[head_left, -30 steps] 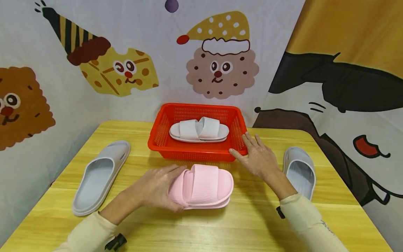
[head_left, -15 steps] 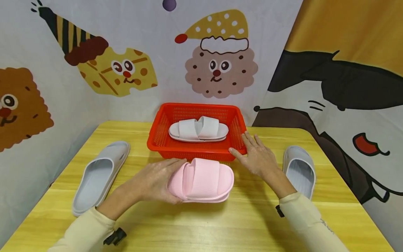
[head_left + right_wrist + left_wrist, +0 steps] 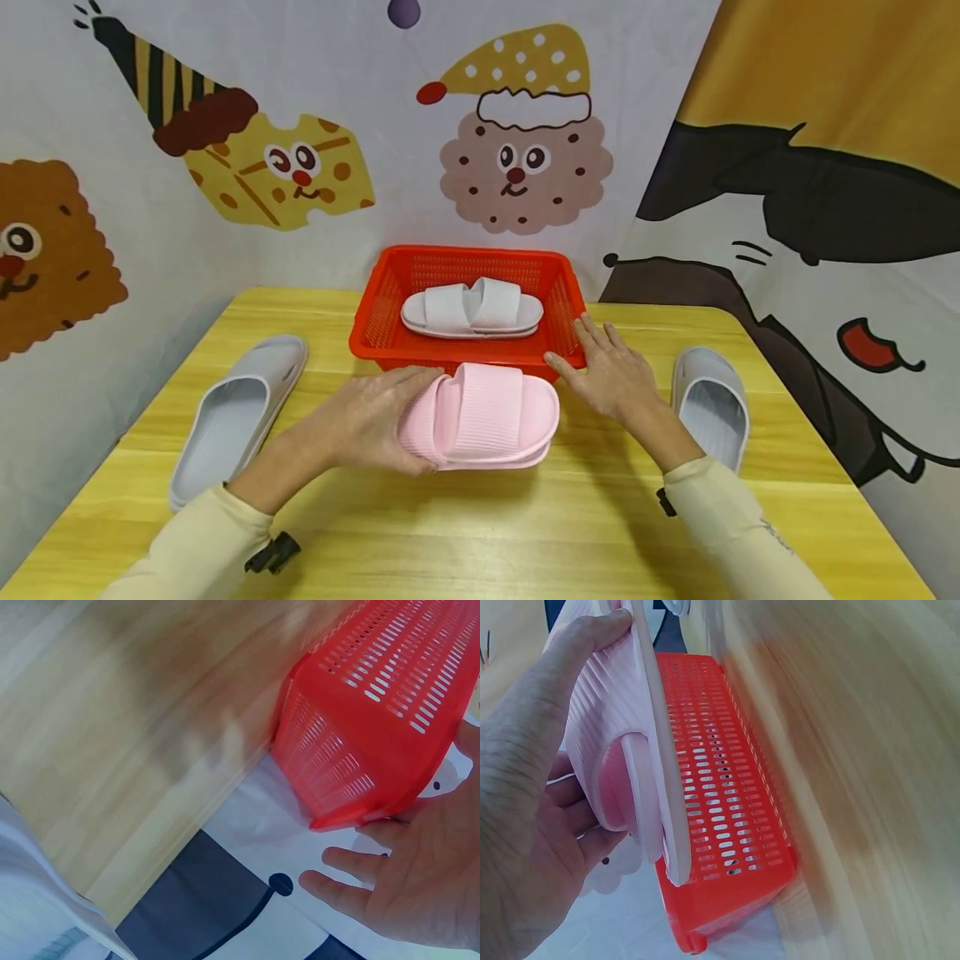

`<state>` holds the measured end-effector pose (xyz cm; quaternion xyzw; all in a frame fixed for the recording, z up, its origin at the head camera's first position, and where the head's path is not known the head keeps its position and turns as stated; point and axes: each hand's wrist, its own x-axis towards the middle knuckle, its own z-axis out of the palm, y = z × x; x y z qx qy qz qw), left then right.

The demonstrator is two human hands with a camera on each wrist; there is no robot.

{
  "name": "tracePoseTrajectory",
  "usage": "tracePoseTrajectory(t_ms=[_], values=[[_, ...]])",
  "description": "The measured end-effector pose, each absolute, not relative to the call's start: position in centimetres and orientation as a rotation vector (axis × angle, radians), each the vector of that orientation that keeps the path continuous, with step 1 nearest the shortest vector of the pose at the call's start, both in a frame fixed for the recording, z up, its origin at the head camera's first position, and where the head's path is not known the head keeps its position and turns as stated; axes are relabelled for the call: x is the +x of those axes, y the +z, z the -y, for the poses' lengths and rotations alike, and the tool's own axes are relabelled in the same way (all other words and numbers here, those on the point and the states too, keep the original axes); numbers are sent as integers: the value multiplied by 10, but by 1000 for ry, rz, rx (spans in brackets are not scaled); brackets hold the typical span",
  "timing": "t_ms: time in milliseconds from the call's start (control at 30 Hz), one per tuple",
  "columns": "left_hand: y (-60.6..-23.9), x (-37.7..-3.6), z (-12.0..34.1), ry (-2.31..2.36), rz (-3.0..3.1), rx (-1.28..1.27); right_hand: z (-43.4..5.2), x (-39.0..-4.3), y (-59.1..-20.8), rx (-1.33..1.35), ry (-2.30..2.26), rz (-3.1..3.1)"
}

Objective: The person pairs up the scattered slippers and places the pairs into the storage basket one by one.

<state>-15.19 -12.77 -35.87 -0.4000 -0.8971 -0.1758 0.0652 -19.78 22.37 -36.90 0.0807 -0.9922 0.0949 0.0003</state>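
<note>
My left hand (image 3: 367, 421) grips a stacked pair of pink slippers (image 3: 483, 415) by the left end, lifted just above the table in front of the red basket (image 3: 369, 333). The left wrist view shows the fingers (image 3: 577, 814) curled round the pink slippers (image 3: 619, 750) beside the red basket (image 3: 727, 825). My right hand (image 3: 611, 375) lies flat with straight fingers against the basket's front right corner; the right wrist view shows this hand (image 3: 409, 892) beside the basket (image 3: 375, 720). A white pair of slippers (image 3: 472, 308) lies inside the basket.
A grey slipper (image 3: 236, 412) lies on the left of the yellow wooden table (image 3: 525, 533); another grey slipper (image 3: 711, 407) lies on the right, next to my right forearm. Cartoon-printed cloth walls (image 3: 300, 167) stand close behind and at both sides.
My left hand has raised the pink slippers and carried them toward the basket's front wall. The right hand has stayed at the basket's corner.
</note>
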Motion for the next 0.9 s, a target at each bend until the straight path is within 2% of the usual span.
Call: tracePoseTrajectory(t_ms=[900], values=[[-332,-176,133,-445,2571,-1217,-226,-198,-368,285,252,3108]])
